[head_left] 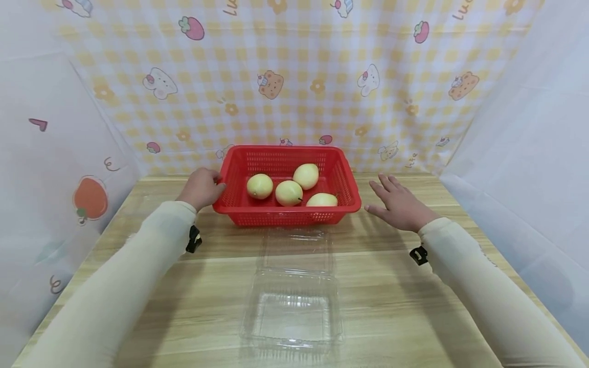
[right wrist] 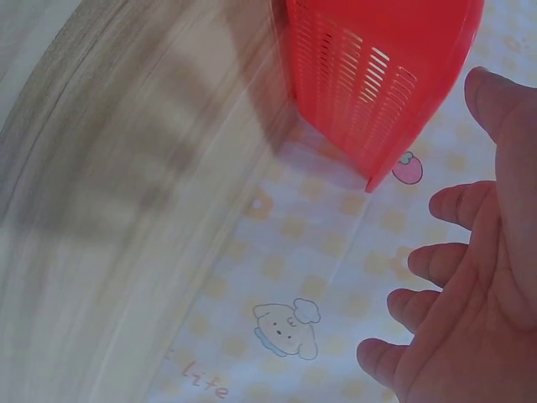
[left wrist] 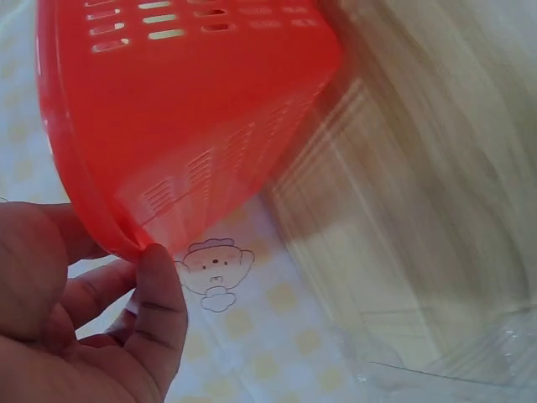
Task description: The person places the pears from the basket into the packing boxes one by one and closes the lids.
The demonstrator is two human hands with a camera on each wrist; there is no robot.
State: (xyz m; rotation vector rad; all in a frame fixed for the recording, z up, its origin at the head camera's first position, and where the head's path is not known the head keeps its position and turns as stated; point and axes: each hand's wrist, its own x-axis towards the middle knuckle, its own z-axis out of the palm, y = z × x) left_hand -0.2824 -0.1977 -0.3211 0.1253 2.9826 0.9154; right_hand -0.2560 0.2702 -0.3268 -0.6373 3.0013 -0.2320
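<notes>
A red plastic basket [head_left: 287, 219] with slotted walls stands at the back of the table. Several pale yellow pears [head_left: 289, 193] lie inside it, one with a dark stem. My left hand [head_left: 201, 189] pinches the basket's left rim between thumb and fingers, as the left wrist view shows up close. Off the basket's right side, my right hand [head_left: 401, 204] is held with its fingers spread and straight. A gap separates it from the rim, and it holds nothing. In the right wrist view its fingers [right wrist: 457, 204] point toward the red wall without touching it.
A clear plastic clamshell box [head_left: 294, 340] lies unfolded on the wooden table [head_left: 202, 306] in front of the basket, its lid [head_left: 298, 253] toward the basket. Behind rises a yellow checked cloth [head_left: 294, 117], with pale sheets [head_left: 520, 153] at both sides.
</notes>
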